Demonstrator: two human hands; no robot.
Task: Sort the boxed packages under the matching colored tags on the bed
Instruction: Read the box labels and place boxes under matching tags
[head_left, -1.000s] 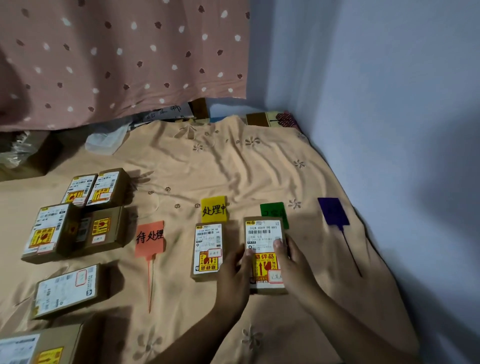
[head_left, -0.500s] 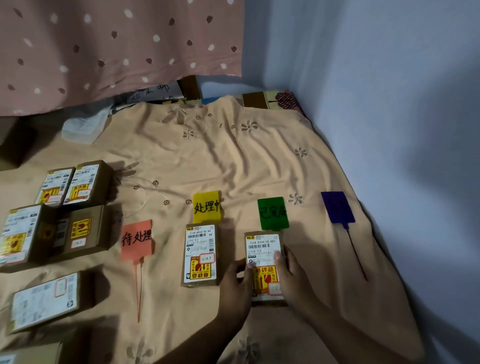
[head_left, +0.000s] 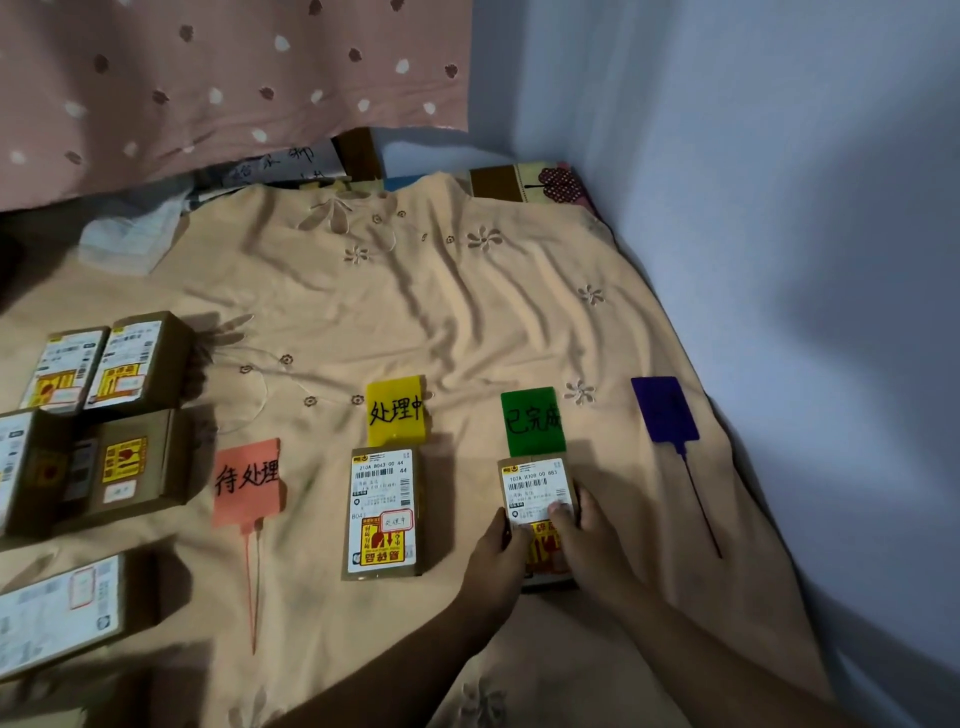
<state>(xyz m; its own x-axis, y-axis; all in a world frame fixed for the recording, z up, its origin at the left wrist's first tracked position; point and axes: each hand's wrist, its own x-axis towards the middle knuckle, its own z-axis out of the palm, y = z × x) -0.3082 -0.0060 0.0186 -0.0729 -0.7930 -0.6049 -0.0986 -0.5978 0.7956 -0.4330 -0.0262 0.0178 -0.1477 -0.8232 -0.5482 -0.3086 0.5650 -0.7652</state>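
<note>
Both hands, left hand (head_left: 497, 540) and right hand (head_left: 584, 538), grasp the box (head_left: 537, 493) by its sides; I'd square it just below the green tag (head_left: 531, 421) before releasing.

Bed cover (head_left: 441, 312): peach fabric, wrinkled, embroidered flowers; fills centre of frame.
Tags, lower centre, left to right: orange tag (head_left: 247, 480), yellow tag (head_left: 395, 410), green tag (head_left: 531, 421), purple tag (head_left: 664, 409).
Box under yellow tag (head_left: 383, 512): label up, lying flat.
Box under green tag (head_left: 537, 493): lying flat, both hands on it.
Unsorted boxes (head_left: 98, 415): clustered at left edge.
Clear plastic bag (head_left: 130, 239): upper left.
</note>
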